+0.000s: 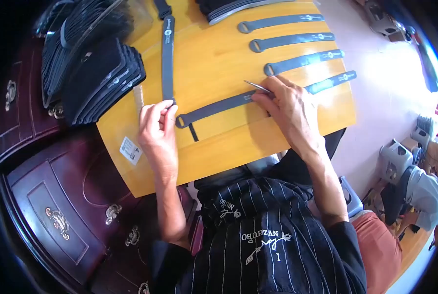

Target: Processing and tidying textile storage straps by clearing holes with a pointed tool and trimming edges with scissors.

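Observation:
My left hand (pixel 157 127) pinches the near end of a dark grey strap (pixel 167 59) that runs away from me along the table's left side. My right hand (pixel 292 105) is closed around a thin, pointed metal tool (pixel 257 86), whose exact kind I cannot make out. Under its fingertips lies the right end of another grey strap (pixel 214 109); that strap's slotted end is beside my left fingers. A short black strip (pixel 193 132) lies just below it. Beyond my right hand, the printed end of a further strap (pixel 332 82) shows, partly covered by the hand.
Three straps (pixel 297 40) lie in a row at the table's (pixel 214 49) far right. Stacks of black fabric pieces (pixel 103 81) sit at the left, another dark stack (pixel 229 10) at the back. A white label (pixel 130 150) is near the front-left edge. Dark red drawers (pixel 57 215) stand left; people sit right.

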### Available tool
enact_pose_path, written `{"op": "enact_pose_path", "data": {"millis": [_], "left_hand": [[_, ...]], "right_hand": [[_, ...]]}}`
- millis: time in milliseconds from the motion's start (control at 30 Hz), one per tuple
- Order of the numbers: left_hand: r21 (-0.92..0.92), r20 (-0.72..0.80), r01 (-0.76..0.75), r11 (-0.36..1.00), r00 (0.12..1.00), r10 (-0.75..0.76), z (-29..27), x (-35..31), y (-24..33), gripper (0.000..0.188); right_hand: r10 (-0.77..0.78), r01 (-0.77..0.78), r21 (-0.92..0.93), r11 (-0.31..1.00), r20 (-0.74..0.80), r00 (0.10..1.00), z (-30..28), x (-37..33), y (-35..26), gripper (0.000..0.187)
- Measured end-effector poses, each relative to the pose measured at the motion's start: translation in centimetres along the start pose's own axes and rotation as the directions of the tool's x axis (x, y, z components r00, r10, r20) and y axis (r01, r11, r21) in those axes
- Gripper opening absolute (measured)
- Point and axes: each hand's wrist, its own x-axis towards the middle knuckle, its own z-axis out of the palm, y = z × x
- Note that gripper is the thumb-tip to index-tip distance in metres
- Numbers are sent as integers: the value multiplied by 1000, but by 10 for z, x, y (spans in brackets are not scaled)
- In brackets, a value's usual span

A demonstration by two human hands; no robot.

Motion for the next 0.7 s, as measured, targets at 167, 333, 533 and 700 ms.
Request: {"op": "enact_pose_path", "data": {"millis": [167,333,533,700], "left_hand": [[13,-50,-43,999,998,44,4,7,-8,9],[49,46,4,999,999,-6,-7,-16,22,11],[247,-3,-199,948,979,206,-11,-20,18,15],[202,35,-229,952,973,226,-6,15,13,15]], "right_hand": [[-122,123,13,992,-60,991,-20,-11,7,16],[-42,38,-28,999,-140,989,-58,-22,48,17],[-81,65,-117,991,-132,988,-58,-35,69,18],[-44,27,-121,992,-140,989,-57,-36,66,15]]}}
